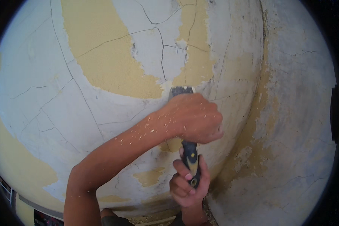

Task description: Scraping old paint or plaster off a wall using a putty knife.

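A paint scraper (192,160) with a black-and-yellow handle stands upright against the wall (113,107). Its dark blade (181,90) meets the lower edge of a bare yellow patch (113,67), where white paint has come off. My left hand (197,118) is closed round the upper part of the scraper, just under the blade; most of its fingers are hidden behind the back of the hand. Lower down, my right hand (190,184) grips the handle near its end. Small pale flakes of paint speckle my left forearm (139,132) and hand.
Long cracks run through the white paint around both hands. Another yellow patch (148,177) shows low on the wall. To the right, a second stained grey wall (290,124) meets this one at a corner. A dark object (47,218) lies at the lower left.
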`<state>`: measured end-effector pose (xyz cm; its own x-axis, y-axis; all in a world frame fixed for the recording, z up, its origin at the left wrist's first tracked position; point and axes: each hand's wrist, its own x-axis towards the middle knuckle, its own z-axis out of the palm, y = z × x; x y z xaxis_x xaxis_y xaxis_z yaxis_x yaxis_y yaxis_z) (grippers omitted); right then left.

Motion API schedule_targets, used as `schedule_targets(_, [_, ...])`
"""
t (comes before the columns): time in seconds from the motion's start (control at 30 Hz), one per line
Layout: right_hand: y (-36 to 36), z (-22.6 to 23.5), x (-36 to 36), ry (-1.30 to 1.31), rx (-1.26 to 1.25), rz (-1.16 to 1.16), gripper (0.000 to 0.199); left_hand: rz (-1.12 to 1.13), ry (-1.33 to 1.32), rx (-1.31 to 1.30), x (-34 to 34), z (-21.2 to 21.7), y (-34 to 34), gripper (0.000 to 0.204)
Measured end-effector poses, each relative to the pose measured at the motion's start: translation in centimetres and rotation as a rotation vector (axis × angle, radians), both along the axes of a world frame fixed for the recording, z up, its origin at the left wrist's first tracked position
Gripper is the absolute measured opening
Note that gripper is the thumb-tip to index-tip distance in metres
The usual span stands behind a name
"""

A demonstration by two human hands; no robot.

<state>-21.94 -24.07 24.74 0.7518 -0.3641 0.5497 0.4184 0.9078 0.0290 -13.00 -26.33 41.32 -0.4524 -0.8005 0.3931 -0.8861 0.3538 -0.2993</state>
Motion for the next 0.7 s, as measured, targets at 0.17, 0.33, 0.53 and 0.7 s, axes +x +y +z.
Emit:
schedule_targets(0.17, [0.48,-0.79,0.69,-0.049,0.067,0.025,0.054,0.035,-0.046,0.181,0.11,-0.48,0.03,0.041])
schedule_targets(0.33, [0.63,-0.78,0.75,-0.098,-0.016,0.049,0.055,0.064,-0.060,0.215,0.35,-0.55,-0.37,0.038])
schedule_targets(0.53, [0.32,-0.55,0.72,-0.037,0.073,0.013,0.054,0.060,-0.069,0.187,0.10,-0.17,-0.42,0.040])
schedule_targets(0.7, [0.34,-0.27,0.36,-0.043,0.033,0.007,0.054,-0.017,-0.049,0.056,0.22,-0.32,-0.33,0.043])
